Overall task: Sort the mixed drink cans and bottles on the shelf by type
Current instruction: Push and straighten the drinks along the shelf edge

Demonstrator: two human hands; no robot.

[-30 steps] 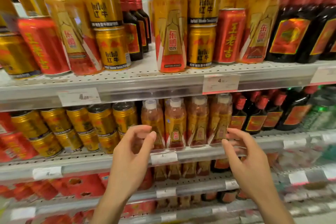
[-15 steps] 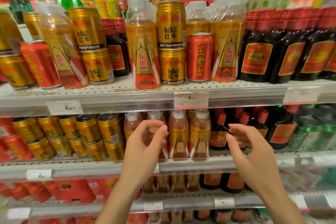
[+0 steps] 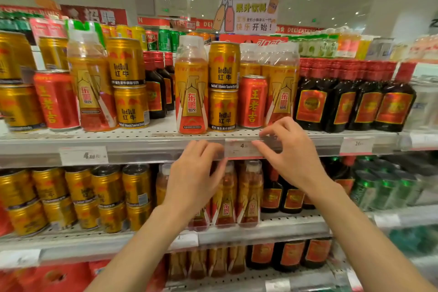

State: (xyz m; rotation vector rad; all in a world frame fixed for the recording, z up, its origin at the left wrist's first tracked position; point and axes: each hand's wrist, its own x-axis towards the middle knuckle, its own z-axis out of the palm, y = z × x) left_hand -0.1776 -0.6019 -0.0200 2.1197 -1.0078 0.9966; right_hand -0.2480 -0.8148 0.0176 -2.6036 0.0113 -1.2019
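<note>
The long white perforated metal shelf [image 3: 147, 136] carries the mixed drinks at the person's chest level, so both hands can reach them from below. On its right part the dark glass bottles with red caps [image 3: 353, 99] stand already as 1 group. In the middle the types are mixed: a tall clear plastic bottle with gold and red label [image 3: 191, 92], then 2 stacked gold cans [image 3: 223, 85], then a slim red can [image 3: 252, 101]. I think these need sorting first.

The right hand [image 3: 292, 152] is raised to the shelf edge, fingers loosely spread and holding nothing, in front of the white price tag [image 3: 241, 148]. The left hand [image 3: 195, 176] hangs just below, also relaxed and empty.

The tag's print is partly covered. The rows behind cannot be counted.
</note>
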